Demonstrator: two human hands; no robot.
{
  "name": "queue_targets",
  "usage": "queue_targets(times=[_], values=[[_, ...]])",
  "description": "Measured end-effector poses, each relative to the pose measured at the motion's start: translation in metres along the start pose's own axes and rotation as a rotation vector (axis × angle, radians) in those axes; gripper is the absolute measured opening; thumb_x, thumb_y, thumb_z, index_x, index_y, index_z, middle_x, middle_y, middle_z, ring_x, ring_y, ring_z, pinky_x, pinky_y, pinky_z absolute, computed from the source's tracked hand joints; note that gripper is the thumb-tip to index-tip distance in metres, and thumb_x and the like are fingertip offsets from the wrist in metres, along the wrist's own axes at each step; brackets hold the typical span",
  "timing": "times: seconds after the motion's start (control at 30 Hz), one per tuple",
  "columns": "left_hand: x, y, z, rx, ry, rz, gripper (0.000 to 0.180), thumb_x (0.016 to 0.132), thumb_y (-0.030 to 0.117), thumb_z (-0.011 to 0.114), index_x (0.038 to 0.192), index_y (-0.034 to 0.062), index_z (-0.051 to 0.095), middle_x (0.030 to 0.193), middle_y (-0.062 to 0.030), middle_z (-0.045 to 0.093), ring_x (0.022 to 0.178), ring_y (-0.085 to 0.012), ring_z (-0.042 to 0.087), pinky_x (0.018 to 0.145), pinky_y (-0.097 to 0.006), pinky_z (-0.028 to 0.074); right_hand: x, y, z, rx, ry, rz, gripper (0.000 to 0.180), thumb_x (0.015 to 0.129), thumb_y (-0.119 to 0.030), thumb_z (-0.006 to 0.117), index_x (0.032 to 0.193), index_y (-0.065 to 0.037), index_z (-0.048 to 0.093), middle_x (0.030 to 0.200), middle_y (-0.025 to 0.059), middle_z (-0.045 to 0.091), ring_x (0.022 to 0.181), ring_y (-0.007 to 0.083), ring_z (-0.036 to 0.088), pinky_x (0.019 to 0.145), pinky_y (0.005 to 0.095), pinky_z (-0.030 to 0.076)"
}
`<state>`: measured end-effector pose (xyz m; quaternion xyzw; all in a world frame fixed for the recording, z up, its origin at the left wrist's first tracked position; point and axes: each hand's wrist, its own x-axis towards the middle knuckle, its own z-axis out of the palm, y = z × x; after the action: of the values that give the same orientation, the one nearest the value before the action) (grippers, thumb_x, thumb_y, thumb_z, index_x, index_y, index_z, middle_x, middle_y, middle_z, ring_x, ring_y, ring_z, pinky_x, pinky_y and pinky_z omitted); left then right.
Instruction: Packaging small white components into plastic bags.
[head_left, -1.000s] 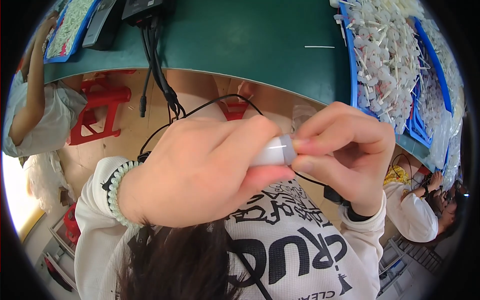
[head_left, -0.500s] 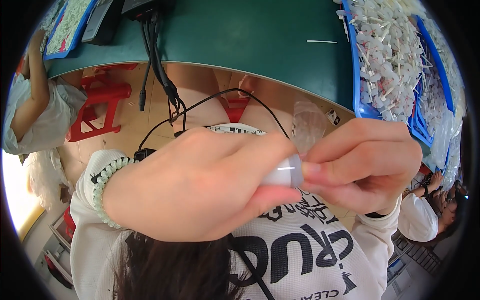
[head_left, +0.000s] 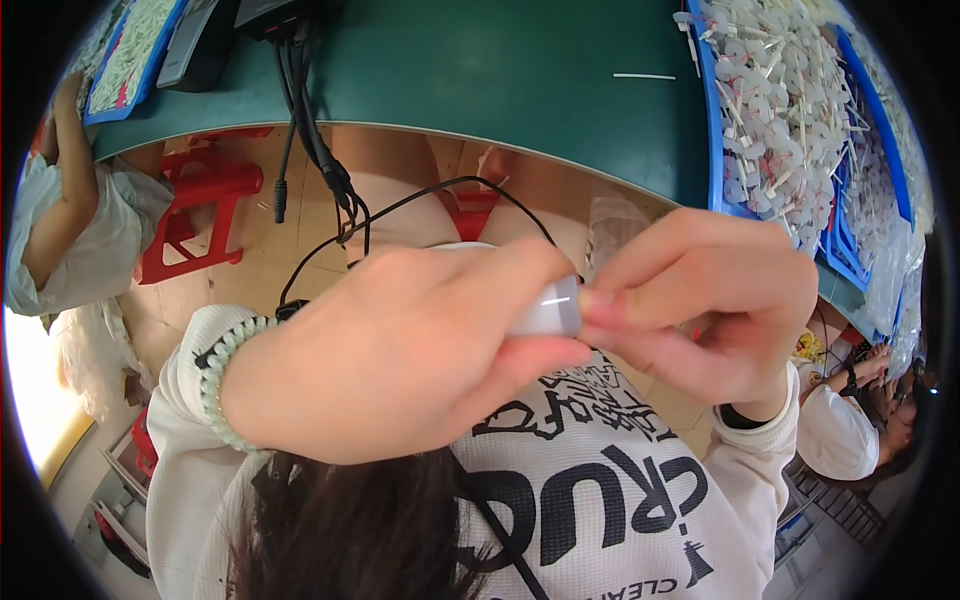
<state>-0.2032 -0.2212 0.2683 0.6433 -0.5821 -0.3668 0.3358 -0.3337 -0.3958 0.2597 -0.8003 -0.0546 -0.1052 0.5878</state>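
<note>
My left hand (head_left: 400, 345) is wrapped around a small white plastic piece (head_left: 546, 314) with a greyish translucent end. Most of this piece is hidden inside the fingers; only its right part shows between thumb and forefinger. The thumb and forefinger of my right hand (head_left: 715, 310) are pinched together right at the grey end. What that pinch holds is too small or too covered to make out. Both hands are above my lap, in front of the table edge.
A green table (head_left: 480, 90) spans the top, with a thin white stick (head_left: 644, 76) on it. Blue trays of small white parts (head_left: 775, 120) stand at right. Black cables (head_left: 318, 140) hang at left, near a red stool (head_left: 205, 205). Other people sit at both sides.
Both hands have shifted slightly left and upward together, carrying the white piece. The right pinch remains at its grey end.
</note>
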Motion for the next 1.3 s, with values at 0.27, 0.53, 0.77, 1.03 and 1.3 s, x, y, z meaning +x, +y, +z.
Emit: queue_targets(times=[0.27, 0.53, 0.77, 1.03, 1.3], values=[[0.008, -0.003, -0.016, -0.272, -0.156, -0.01, 0.036, 0.085, 0.013, 0.058, 0.115, -0.0048, 0.049, 0.071, -0.0083, 0.06, 0.057, -0.0197, 0.058, 0.052, -0.028, 0.043, 0.0, -0.001, -0.005, 0.096, 0.121, 0.075, 0.017, 0.059, 0.005, 0.077, 0.074, 0.002, 0.069, 0.075, 0.0136, 0.065, 0.061, 0.0152, 0.06, 0.054, 0.0213, 0.044], [0.01, -0.008, -0.013, -0.458, -0.304, -0.122, 0.03, 0.09, 0.015, 0.048, 0.112, -0.0051, 0.05, 0.067, -0.004, 0.057, 0.057, -0.0123, 0.053, 0.051, -0.025, 0.039, 0.001, 0.005, -0.002, 0.421, 0.068, 0.34, 0.012, 0.065, 0.007, 0.075, 0.073, 0.004, 0.066, 0.076, 0.0146, 0.064, 0.065, 0.0137, 0.06, 0.056, 0.0227, 0.046], [0.013, -0.022, 0.009, -0.685, -0.106, -0.122, 0.026, 0.098, 0.022, 0.039, 0.102, -0.0009, 0.05, 0.06, -0.0013, 0.048, 0.051, -0.0106, 0.043, 0.047, -0.025, 0.035, 0.002, 0.02, -0.001, 0.441, 0.062, 0.404, 0.005, 0.075, 0.007, 0.068, 0.079, 0.004, 0.067, 0.073, 0.0083, 0.066, 0.068, 0.011, 0.063, 0.063, 0.0209, 0.051], [0.022, -0.025, 0.015, -1.253, -0.343, -0.335, 0.063, 0.095, 0.056, 0.02, 0.088, 0.0007, 0.049, 0.052, -0.0123, 0.056, 0.035, -0.0098, 0.03, 0.037, -0.023, 0.024, -0.007, 0.015, -0.004, 0.687, 0.284, 0.516, 0.011, 0.079, -0.001, 0.068, 0.087, 0.006, 0.067, 0.077, 0.0098, 0.066, 0.063, 0.0104, 0.06, 0.058, 0.0206, 0.049], [0.026, -0.021, 0.013, -1.2, -0.41, -0.284, 0.058, 0.095, 0.055, 0.017, 0.075, 0.0072, 0.043, 0.04, 0.0, 0.042, 0.032, -0.0076, 0.031, 0.044, -0.017, 0.032, -0.011, 0.006, -0.002, 0.639, 0.213, 0.438, 0.005, 0.075, 0.008, 0.066, 0.075, 0.006, 0.061, 0.082, 0.0174, 0.066, 0.063, 0.0167, 0.063, 0.056, 0.0247, 0.052]])
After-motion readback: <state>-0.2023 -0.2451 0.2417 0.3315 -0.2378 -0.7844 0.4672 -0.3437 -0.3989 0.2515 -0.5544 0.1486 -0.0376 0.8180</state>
